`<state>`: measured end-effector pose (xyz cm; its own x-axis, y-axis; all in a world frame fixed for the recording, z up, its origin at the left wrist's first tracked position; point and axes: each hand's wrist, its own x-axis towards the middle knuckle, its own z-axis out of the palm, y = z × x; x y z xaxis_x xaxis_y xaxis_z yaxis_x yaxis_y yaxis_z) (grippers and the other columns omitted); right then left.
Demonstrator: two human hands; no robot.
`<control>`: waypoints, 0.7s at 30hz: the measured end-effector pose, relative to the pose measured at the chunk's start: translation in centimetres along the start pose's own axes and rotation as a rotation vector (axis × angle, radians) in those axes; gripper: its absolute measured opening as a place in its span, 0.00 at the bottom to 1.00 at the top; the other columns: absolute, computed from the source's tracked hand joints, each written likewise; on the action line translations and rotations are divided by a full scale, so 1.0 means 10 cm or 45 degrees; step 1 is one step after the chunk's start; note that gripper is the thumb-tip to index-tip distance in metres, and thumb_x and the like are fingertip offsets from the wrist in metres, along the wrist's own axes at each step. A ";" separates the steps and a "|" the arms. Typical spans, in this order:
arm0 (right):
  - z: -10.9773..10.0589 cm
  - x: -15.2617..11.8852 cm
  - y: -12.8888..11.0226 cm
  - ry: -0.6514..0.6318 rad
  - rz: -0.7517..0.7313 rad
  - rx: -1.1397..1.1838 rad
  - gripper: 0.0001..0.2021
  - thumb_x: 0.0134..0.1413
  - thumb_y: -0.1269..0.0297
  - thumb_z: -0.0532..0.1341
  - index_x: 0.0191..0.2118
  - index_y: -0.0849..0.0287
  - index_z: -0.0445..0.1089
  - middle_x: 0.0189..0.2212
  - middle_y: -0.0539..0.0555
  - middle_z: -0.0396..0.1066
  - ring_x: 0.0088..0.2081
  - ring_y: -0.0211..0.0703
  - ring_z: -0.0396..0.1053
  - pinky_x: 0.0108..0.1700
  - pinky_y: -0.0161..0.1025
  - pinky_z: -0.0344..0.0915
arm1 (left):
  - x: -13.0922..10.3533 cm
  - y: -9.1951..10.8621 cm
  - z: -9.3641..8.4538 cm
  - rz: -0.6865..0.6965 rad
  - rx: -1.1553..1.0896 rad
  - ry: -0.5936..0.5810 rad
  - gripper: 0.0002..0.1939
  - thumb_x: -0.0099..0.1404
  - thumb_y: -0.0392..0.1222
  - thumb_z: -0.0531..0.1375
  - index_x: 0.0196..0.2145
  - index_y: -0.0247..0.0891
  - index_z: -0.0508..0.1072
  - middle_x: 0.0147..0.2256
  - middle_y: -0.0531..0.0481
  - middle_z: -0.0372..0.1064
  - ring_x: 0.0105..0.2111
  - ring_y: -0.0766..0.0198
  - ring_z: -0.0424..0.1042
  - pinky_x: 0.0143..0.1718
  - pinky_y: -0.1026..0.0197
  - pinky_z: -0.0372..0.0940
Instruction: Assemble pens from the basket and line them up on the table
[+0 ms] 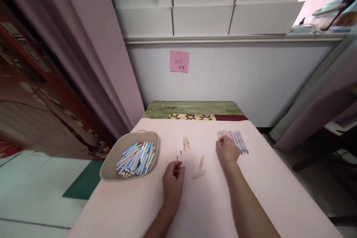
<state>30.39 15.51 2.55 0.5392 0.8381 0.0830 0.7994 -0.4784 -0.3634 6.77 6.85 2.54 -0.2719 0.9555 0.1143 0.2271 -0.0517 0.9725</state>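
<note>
My left hand [173,183] rests low over the table, fingers loosely curled, with a gap between thumb and fingertips and nothing visible in them. Just beyond it lie two thin white pen refills [181,145] with dark tips. Beside these are small peach pen parts [186,143]. My right hand [228,151] is at the left end of a row of pale translucent pens [237,139], its fingertips closed on the leftmost pen, which they partly cover. Two pale, clear barrel-like pieces [199,174] lie between my hands.
A beige basket [110,160] full of mixed pen parts [138,158] stands on the left of the pink-covered table [209,212]. A green patterned strip [195,108] runs along the table's far edge. The wall behind bears a pink note [179,61].
</note>
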 end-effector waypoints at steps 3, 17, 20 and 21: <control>-0.01 0.00 0.00 -0.046 -0.005 0.026 0.12 0.58 0.58 0.54 0.39 0.55 0.73 0.40 0.56 0.72 0.36 0.47 0.70 0.36 0.40 0.60 | 0.22 0.06 -0.04 0.092 0.364 0.002 0.04 0.55 0.42 0.62 0.26 0.41 0.72 0.29 0.49 0.68 0.31 0.59 0.68 0.35 0.60 0.60; -0.05 -0.27 -0.37 -0.571 -0.335 1.201 0.17 0.48 0.49 0.61 0.26 0.60 0.72 0.20 0.50 0.69 0.22 0.37 0.62 0.25 0.34 0.55 | 0.53 0.21 -0.01 -0.095 1.135 -0.109 0.09 0.60 0.42 0.54 0.27 0.39 0.72 0.30 0.43 0.74 0.33 0.53 0.72 0.30 0.59 0.55; -0.08 -0.38 -0.50 -0.793 -0.353 1.339 0.20 0.49 0.46 0.60 0.30 0.61 0.73 0.25 0.52 0.72 0.20 0.33 0.61 0.21 0.31 0.53 | 0.40 0.30 0.11 0.146 1.002 -0.089 0.09 0.61 0.42 0.54 0.28 0.39 0.71 0.30 0.47 0.73 0.32 0.59 0.71 0.33 0.61 0.56; -0.11 -0.41 -0.53 -0.870 -0.351 1.430 0.20 0.49 0.46 0.61 0.32 0.61 0.73 0.27 0.53 0.73 0.20 0.33 0.62 0.20 0.30 0.53 | 0.37 0.33 0.17 0.246 0.924 -0.102 0.08 0.61 0.41 0.55 0.26 0.39 0.70 0.29 0.48 0.72 0.31 0.60 0.70 0.33 0.61 0.56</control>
<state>24.23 14.32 5.13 -0.1057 0.9911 -0.0808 0.0335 -0.0777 -0.9964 8.15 10.69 5.80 -0.1020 0.9686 0.2269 0.8305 -0.0427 0.5554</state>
